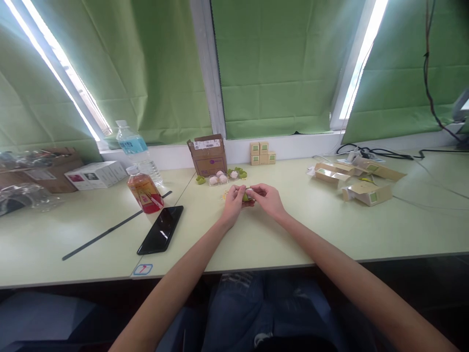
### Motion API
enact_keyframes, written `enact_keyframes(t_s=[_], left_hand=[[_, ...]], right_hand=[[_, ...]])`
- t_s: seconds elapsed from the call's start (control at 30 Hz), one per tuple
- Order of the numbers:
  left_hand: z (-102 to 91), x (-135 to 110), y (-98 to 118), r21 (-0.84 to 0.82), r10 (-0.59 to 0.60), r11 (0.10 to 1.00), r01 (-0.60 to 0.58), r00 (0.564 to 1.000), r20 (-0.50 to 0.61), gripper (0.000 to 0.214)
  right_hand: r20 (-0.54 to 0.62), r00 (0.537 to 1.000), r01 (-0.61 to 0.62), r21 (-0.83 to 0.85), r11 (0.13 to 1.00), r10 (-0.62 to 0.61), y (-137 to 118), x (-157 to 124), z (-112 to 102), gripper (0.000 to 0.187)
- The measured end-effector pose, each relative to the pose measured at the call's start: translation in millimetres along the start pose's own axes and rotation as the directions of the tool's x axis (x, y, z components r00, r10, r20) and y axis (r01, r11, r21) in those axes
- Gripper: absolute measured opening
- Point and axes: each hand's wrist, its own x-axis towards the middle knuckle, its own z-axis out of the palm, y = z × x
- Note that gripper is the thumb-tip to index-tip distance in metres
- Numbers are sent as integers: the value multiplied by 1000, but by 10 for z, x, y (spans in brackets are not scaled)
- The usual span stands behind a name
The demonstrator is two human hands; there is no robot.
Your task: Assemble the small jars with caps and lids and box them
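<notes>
Both my hands meet over the middle of the pale table [300, 230]. My left hand [233, 200] and my right hand [266, 198] are closed, pinching a small green round piece [245, 197] between their fingertips. Just behind them lie several small pink pieces [219, 179] and green pieces [238, 172], loose on the table. A small open cardboard box [208, 154] stands behind those pieces, and a stack of little tan boxes [262, 152] sits to its right by the window sill.
A black phone [161, 229] lies left of my hands, beside a red drink bottle [145, 192] and a water bottle [138, 149]. A white carton [95, 174] sits at far left. Opened tan packages [361, 182] and cables [381, 153] lie at the right.
</notes>
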Motion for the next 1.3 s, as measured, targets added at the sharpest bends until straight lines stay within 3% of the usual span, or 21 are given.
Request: enact_keyframes(t_s=[0.13, 0.27, 0.5, 0.63, 0.73, 0.9, 1.1, 1.3], left_hand=[[-25, 23, 65, -3, -61, 998, 61, 998, -27, 54], [-29, -3, 160, 30, -161, 987, 160, 986, 40, 55], [-76, -42, 272, 106, -365, 931, 350, 910, 198, 64], [-98, -30, 243, 99, -401, 916, 389, 898, 183, 66], [-85, -30, 221, 94, -371, 928, 361, 920, 127, 63], [-61, -58, 248, 194, -180, 968, 156, 977, 111, 52], [-144, -35, 206, 199, -184, 970, 137, 953, 241, 51], [-187, 8, 130, 258, -105, 965, 54, 976, 191, 38]], right_hand=[[147, 989, -43, 71, 997, 32, -42, 23, -78, 45], [284, 959, -7, 85, 996, -18, -37, 19, -118, 53], [347, 903, 317, -139, 938, -253, -14, -12, -204, 49], [380, 883, 376, -219, 900, -276, 22, -14, -188, 47], [351, 886, 406, -269, 873, -304, 47, 7, -154, 39], [250, 941, 310, -354, 882, -230, 23, 36, -181, 33], [339, 934, 229, -337, 913, -110, 11, 9, -262, 47], [320, 939, 244, -362, 900, -126, 87, 44, -226, 31]])
